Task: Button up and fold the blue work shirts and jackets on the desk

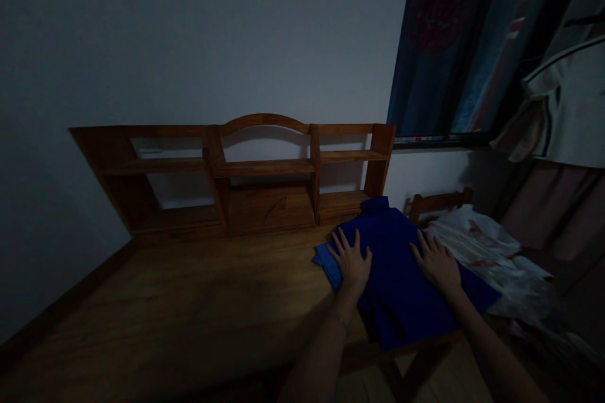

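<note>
A blue shirt (397,289) lies spread on the right end of a wooden desk (189,302), its collar toward the wall. My left hand (352,259) lies flat on the shirt's left side, fingers spread and open. My right hand (435,261) rests flat on the shirt's right side, fingers stretched out and open. Neither hand holds anything.
A wooden shelf unit (246,170) stands along the desk's back edge against the wall. A wooden chair back (439,201) and a heap of pale cloth or plastic (486,245) sit right of the desk. A dark window (454,44) and hanging garments (562,101) fill the right side.
</note>
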`<state>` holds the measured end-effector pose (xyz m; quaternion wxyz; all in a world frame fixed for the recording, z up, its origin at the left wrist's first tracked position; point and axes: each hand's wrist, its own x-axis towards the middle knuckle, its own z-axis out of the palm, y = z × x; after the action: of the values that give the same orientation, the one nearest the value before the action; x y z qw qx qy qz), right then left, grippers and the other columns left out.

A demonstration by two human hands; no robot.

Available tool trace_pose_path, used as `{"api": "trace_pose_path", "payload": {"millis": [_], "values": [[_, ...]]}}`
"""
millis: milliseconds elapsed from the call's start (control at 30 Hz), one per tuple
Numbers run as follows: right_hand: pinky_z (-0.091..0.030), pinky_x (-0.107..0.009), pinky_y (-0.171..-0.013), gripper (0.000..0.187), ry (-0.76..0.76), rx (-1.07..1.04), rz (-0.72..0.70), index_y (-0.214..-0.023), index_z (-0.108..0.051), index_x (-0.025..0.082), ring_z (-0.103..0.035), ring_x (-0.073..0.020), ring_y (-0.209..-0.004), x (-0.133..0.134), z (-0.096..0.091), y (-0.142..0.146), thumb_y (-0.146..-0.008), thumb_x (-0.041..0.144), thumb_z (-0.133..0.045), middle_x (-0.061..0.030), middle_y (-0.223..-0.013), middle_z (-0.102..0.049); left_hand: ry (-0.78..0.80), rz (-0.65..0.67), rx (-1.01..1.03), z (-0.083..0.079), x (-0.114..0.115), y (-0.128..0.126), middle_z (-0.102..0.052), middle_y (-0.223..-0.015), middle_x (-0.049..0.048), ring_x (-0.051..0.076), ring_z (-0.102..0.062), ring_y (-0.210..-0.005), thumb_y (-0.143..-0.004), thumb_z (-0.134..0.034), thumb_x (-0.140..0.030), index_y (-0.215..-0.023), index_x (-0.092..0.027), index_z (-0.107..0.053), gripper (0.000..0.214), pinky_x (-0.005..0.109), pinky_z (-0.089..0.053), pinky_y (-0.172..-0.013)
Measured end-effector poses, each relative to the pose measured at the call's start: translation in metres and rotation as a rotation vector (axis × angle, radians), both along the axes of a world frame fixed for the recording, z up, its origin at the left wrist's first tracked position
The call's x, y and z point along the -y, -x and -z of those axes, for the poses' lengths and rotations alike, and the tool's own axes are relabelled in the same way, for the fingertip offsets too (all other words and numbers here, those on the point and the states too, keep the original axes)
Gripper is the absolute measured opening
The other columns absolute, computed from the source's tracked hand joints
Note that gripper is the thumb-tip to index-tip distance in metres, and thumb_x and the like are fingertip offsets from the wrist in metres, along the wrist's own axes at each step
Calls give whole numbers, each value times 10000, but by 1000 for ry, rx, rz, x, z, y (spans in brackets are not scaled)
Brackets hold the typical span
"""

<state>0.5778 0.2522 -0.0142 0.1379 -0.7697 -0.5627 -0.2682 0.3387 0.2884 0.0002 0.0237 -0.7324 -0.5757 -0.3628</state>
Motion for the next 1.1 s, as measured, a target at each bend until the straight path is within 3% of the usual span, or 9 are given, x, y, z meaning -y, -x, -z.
{"api": "trace_pose_path", "payload": {"millis": [133, 333, 467, 567, 667, 767, 867, 1000, 1100], "values": [[-233, -539, -1036, 616, 56, -40, 6, -1467, -185, 181, -236, -323, -1337, 3, -1, 1, -928, 477, -203, -109, -1505, -168, 163, 24, -38, 11, -9, 1, -207, -1503, 85, 376, -133, -1369, -866, -335, -570, -1402, -309, -331, 597, 640, -113, -1054], [-201, -614, -1025, 613, 105, -125, -15, -1462, -206, 244, -207, -345, -1349, 14, -24, 17, -917, 526, -199, -94, -1504, -178, 146, 113, -53, 15, -25, 7, -217, -1503, 52, 327, -152, -1377, -875, -297, -577, -1404, -327, -321, 586, 524, -156, -1106], [-189, -596, -1053, 631, 151, -183, -211, -1462, -158, 323, -131, -313, -1380, 31, -35, 59, -899, 601, -226, -36, -1521, -117, 130, 147, -64, 14, -34, 9, -239, -1495, 45, 302, -154, -1381, -883, -295, -562, -1388, -328, -354, 560, 500, -157, -1118], [-167, -546, -1092, 624, 249, -176, -431, -1450, -159, 366, -117, -271, -1389, 52, -26, 95, -891, 609, -290, 5, -1522, -100, 86, 115, -54, 7, -32, 11, -167, -1517, 35, 313, -91, -1392, -878, -333, -546, -1394, -329, -339, 560, 543, -102, -1118], [-169, -546, -1098, 613, 308, -168, -554, -1444, -173, 368, -145, -264, -1384, 70, -16, 117, -895, 584, -338, 6, -1512, -150, -9, 92, -36, -2, -27, 14, -69, -1534, 16, 312, -9, -1398, -875, -373, -502, -1435, -322, -231, 605, 575, -58, -1114], [-177, -550, -1099, 628, 272, -178, -585, -1450, -160, 348, -158, -268, -1380, 85, -17, 129, -898, 557, -372, -7, -1508, -156, -69, 163, -66, -5, -28, 15, -60, -1535, -1, 262, -22, -1404, -885, -369, -453, -1450, -307, -177, 614, 516, -78, -1139], [-201, -535, -1101, 629, 240, -173, -629, -1447, -174, 353, -166, -272, -1378, 98, -20, 144, -892, 537, -407, 2, -1508, -147, -6, 201, -90, 4, -35, 12, -177, -1516, 11, 239, -114, -1397, -903, -326, -435, -1423, -272, -287, 547, 475, -133, -1145], [-234, -524, -1096, 620, 215, -135, -668, -1447, -186, 353, -217, -275, -1364, 109, -9, 162, -895, 506, -425, -3, -1506, -149, 51, 198, -78, 19, -42, 9, -245, -1496, 27, 246, -159, -1388, -915, -277, -459, -1391, -252, -364, 526, 468, -163, -1137], [-265, -508, -1088, 611, 188, -114, -655, -1446, -202, 351, -236, -277, -1357, 110, 0, 167, -897, 486, -434, -2, -1504, -159, 70, 212, -84, 21, -46, 10, -245, -1496, 21, 234, -152, -1391, -918, -259, -476, -1396, -271, -351, 528, 446, -150, -1142]]}}
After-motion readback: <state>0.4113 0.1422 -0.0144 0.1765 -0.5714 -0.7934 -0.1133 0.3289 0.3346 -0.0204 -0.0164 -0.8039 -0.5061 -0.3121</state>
